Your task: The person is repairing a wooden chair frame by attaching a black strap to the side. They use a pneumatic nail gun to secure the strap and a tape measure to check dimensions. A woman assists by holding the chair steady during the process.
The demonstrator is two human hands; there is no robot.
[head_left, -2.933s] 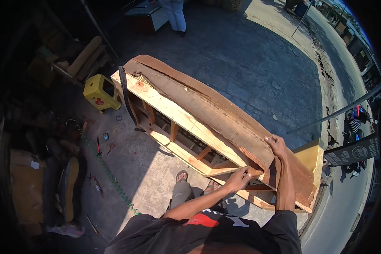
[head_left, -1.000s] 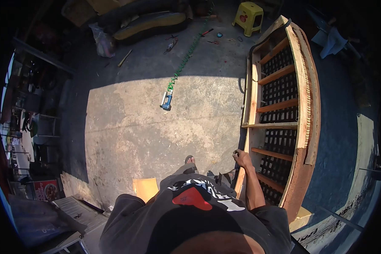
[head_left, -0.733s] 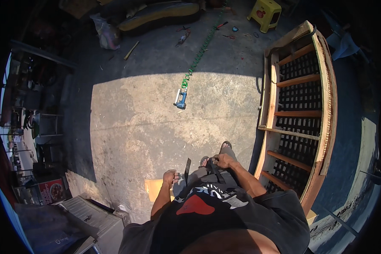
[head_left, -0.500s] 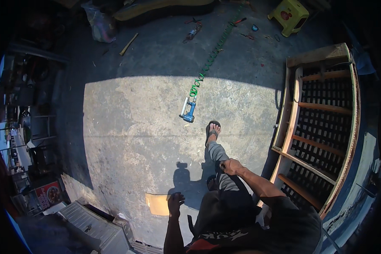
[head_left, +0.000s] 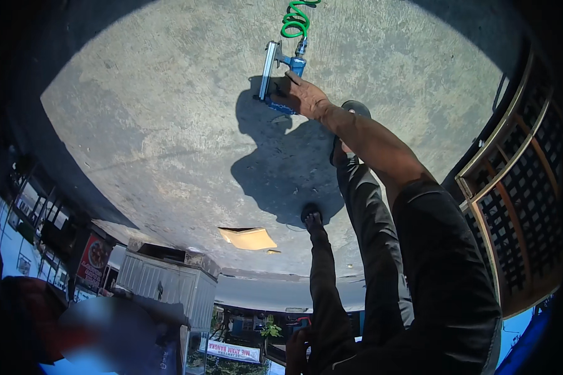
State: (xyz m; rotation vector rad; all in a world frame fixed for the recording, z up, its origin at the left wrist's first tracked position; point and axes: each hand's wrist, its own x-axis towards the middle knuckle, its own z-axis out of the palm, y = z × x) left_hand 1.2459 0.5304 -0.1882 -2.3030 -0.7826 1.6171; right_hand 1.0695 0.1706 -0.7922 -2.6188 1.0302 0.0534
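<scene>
A blue air nail gun (head_left: pixel 298 65) with a silver magazine lies on the concrete floor, a coiled green hose (head_left: pixel 295 24) joined to its handle end. My right hand (head_left: pixel 303 97) reaches down over the tool's body, its fingers curled around it and partly hidden between handle and magazine. Low in the picture, my left hand (head_left: pixel 296 351) hangs beside my leg in shade. Its fingers are too dark to make out.
My sandalled feet stand close to the tool. A tan flat piece (head_left: pixel 249 238) lies on the floor behind me. On the right stands a wooden frame with dark webbing (head_left: pixel 513 209). A pale cabinet (head_left: pixel 162 281) stands at the lower left.
I have bent down, and the view has tipped toward the floor behind me. My right hand has left my knee and come onto the nail gun. My left hand has moved down and back.
</scene>
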